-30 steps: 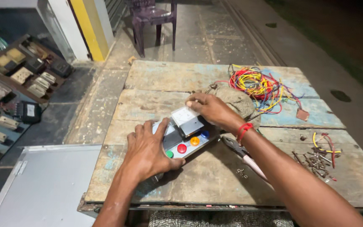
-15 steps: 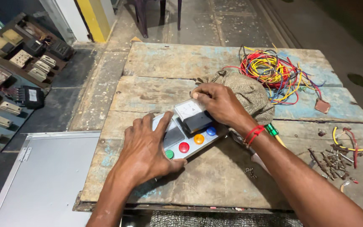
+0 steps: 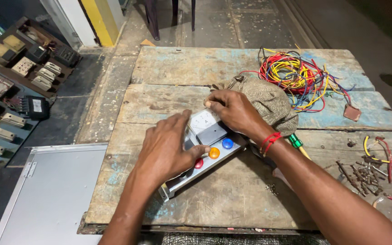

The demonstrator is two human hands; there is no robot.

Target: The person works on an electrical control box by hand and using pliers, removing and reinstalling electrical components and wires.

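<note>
A long grey metal panel (image 3: 178, 183) lies slanted on the worn wooden table (image 3: 169, 68). It carries a red (image 3: 198, 163), an orange (image 3: 214, 153) and a blue round lamp (image 3: 227, 143) and a square white-faced meter (image 3: 203, 122). My left hand (image 3: 164, 152) presses flat on the panel's near half, thumb beside the orange lamp. My right hand (image 3: 232, 111) grips the meter's far top edge. A red thread band circles the right wrist.
A brownish cloth (image 3: 268, 102) lies behind my right hand, with a tangle of coloured wires (image 3: 296, 75) beyond. A green-handled screwdriver (image 3: 296, 143), loose screws (image 3: 361, 172) and wire scraps are at right. A grey metal sheet (image 3: 51, 190) and shelves of electrical parts (image 3: 19, 77) are at left.
The view has shifted, so the table sits lower in frame. Both hands stay on the panel; the left thumb has come closer to the orange lamp.
</note>
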